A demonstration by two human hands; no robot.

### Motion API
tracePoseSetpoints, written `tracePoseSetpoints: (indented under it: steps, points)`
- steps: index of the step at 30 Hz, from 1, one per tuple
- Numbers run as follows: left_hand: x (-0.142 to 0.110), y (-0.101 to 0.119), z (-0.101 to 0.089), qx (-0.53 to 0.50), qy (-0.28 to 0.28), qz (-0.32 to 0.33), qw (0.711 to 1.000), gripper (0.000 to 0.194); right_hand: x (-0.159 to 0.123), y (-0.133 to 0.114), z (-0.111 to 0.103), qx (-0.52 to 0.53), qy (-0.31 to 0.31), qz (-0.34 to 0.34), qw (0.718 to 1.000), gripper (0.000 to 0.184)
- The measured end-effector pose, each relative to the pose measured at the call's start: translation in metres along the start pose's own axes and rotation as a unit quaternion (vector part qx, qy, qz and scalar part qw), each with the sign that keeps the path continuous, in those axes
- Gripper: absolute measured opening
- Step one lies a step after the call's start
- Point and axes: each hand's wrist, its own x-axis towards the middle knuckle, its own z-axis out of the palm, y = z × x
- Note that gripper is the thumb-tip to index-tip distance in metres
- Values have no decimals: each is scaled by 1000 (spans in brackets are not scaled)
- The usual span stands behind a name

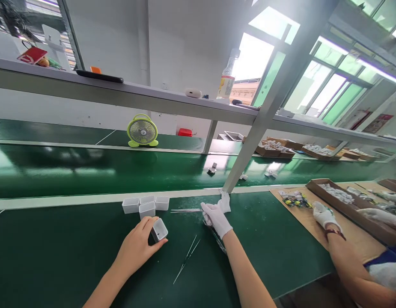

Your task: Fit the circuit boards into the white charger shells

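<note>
The bare left hand [138,244] grasps a small white, square-mouthed plastic box [164,233] between thumb and fingers, tilted so its open mouth faces the camera, just above or on the dark green table [72,256]. Four more small white plastic boxes [131,206] stand grouped just beyond it, near the table's pale far edge; that group looks set down, while the fifth box is apart from it in the hand. The held box shows only a small dark spot inside, so it appears unfilled; what the other four contain, if anything, cannot be told.

The right hand [216,219], in a white glove, lies over a dark metal hand tool [221,244], with its fingertips at the end of slim silver tweezers [185,210]. Whether its fingers grip either one or merely rest there, I cannot tell. A crumpled white cloth or glove [225,202] lies just beyond this hand. Open metal tweezers [186,261] lie untouched between the two hands. Judging by this layout, the work seems at an early point: one box is in hand, and no tool is visibly applied to it.
</note>
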Motion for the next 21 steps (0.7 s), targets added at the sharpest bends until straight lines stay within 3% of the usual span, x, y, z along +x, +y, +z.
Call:
tracePoseSetpoints:
  steps: [5,10,11,15,21]
  points:
    - [-2,5,2,10,-19,17,1000,51,-8,2,9,-151,27,-38,987,50]
    - [-3,10,5,0,-43,20,999,50,-9,1,16,-290,100,-55,950,22]
    - [-4,11,6,-4,-48,16,999,49,-3,0,16,-311,109,-58,942,24]
    - [-4,17,9,-25,-68,4,997,50,45,-14,6,-376,113,-60,918,46]
    - [-5,29,7,-42,-117,-26,992,57,155,-43,-12,-440,127,20,889,42]
